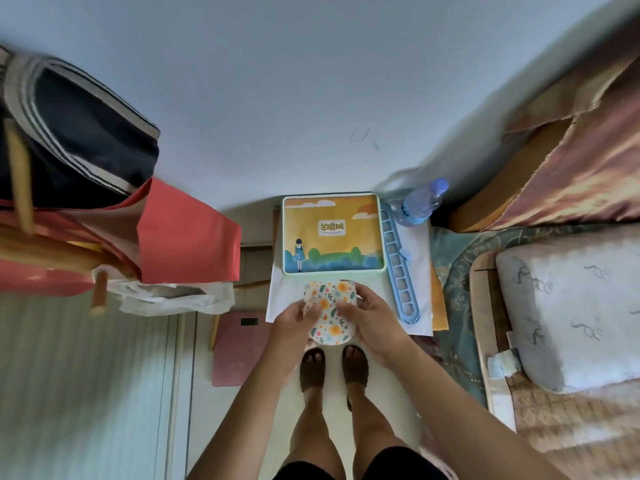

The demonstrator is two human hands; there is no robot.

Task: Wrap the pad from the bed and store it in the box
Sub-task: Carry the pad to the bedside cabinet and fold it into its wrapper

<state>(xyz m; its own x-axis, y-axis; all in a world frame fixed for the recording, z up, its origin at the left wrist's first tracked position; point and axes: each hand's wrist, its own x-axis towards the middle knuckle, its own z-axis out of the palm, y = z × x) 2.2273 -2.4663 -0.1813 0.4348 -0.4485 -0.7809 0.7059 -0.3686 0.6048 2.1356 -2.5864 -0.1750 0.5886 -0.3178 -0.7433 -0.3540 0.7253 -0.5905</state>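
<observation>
The pad (330,311) is a floral cloth piece, white with orange flowers and green leaves. I hold it in front of me over the near edge of a small table. My left hand (294,322) grips its left side, thumb on top. My right hand (372,317) grips its right side. Just beyond it on the table lies the box (334,233), a flat rectangular tin with a pale green rim and a closed lid showing a yellow sky and a girl in blue.
A blue plastic strip rack (398,265) and a blue bottle (420,202) sit to the right of the box on white paper (420,244). The bed with a grey pillow (568,313) is at right. Red bags (180,237) and hanging clothes are at left. A pink scale (235,348) lies on the floor.
</observation>
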